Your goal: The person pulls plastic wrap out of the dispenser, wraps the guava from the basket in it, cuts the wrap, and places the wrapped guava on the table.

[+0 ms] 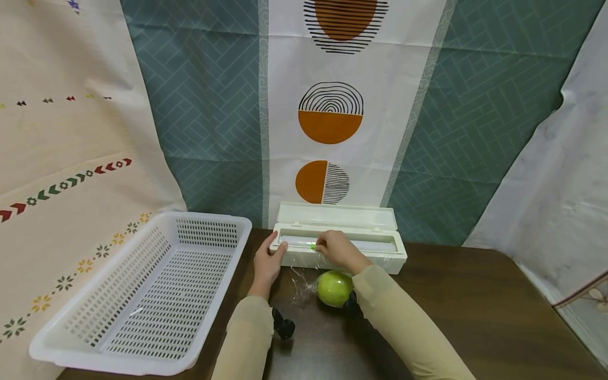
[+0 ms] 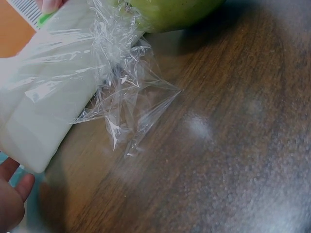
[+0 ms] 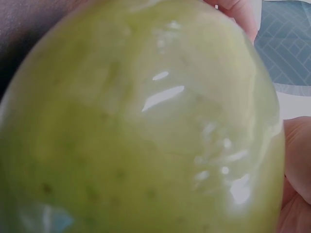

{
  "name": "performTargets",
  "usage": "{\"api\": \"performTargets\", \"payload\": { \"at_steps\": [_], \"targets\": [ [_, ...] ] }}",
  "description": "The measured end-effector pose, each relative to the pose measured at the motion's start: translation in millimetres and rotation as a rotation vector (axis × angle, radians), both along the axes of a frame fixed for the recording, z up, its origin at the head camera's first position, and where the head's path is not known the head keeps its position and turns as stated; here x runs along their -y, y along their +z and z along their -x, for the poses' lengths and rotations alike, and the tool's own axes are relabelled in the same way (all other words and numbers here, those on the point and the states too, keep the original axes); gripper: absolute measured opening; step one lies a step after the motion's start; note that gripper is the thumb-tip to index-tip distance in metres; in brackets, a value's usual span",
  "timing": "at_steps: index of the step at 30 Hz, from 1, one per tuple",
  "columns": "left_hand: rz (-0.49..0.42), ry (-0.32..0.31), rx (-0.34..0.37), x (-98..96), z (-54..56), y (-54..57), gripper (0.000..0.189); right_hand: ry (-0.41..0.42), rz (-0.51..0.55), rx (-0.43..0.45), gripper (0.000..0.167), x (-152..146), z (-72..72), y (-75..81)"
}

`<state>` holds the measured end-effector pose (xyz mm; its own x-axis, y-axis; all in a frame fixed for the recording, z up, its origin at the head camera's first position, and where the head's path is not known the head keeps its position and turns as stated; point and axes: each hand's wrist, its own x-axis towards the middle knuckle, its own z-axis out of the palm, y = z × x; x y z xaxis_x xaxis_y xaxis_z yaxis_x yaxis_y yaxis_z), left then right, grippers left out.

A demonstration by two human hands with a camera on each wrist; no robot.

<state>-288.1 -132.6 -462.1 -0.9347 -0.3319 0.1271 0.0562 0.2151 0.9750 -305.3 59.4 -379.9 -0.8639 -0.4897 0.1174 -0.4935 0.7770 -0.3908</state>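
Cream cloth (image 1: 57, 137), printed with coloured motifs: hanging far left of the long white plastic box (image 1: 300, 259).

White plastic basket (image 1: 209, 316), rectangular, perforated: left of the box and nearer the person.

Left hand (image 1: 267, 264), bare, below a pale yellow sleeve (image 1: 249, 338): at the box's left end. Thumb and fingers are a little parted and grip that end, thumb over the near rim, fingers along the outer side.

The box itself: lid raised at the back, white roll (image 1: 370, 246) inside.

Clear crinkled plastic film (image 2: 116, 68): draped over the box's front wall, bunched on the tabletop just before it, against the left side of the fruit.

Small bright green plastic slider (image 1: 313, 246): on the box's near rim, at the right hand's fingertips.

Right hand (image 1: 341, 250), bare: over the middle of the box, fingers curled in, the tips drawn together and pinching the slider.

Round glossy green fruit (image 1: 334, 288): in front of the box, nearer the person than either hand's fingers and held by neither; it sits beside the right wrist, below the right fingertips in the head view.

Teal-and-white cloth (image 1: 503, 116), with orange and black circles: behind the box.

Dark brown wood tabletop (image 1: 475, 295): beneath the box, reaching well to its right.
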Motion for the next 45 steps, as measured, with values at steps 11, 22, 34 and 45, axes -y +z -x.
{"api": "performTargets", "payload": {
  "at_steps": [11,22,34,45],
  "targets": [
    [0.001,0.002,0.013,1.1,2.4,0.9,0.049,-0.01,0.025,-0.014,0.014,-2,0.3,-1.1],
    [-0.008,-0.022,0.008,1.4,2.3,0.7,0.05,-0.046,0.082,-0.027,0.015,-3,-5.6,-7.6],
    [-0.002,-0.031,0.01,2.6,-2.4,-2.0,0.05,-0.058,0.21,-0.121,0.015,-5,-12.4,-26.5],
    [0.006,-0.02,0.004,1.8,0.1,-3.6,0.05,-0.104,0.242,-0.139,0.018,-5,-13.5,-34.6]
  ]
}}
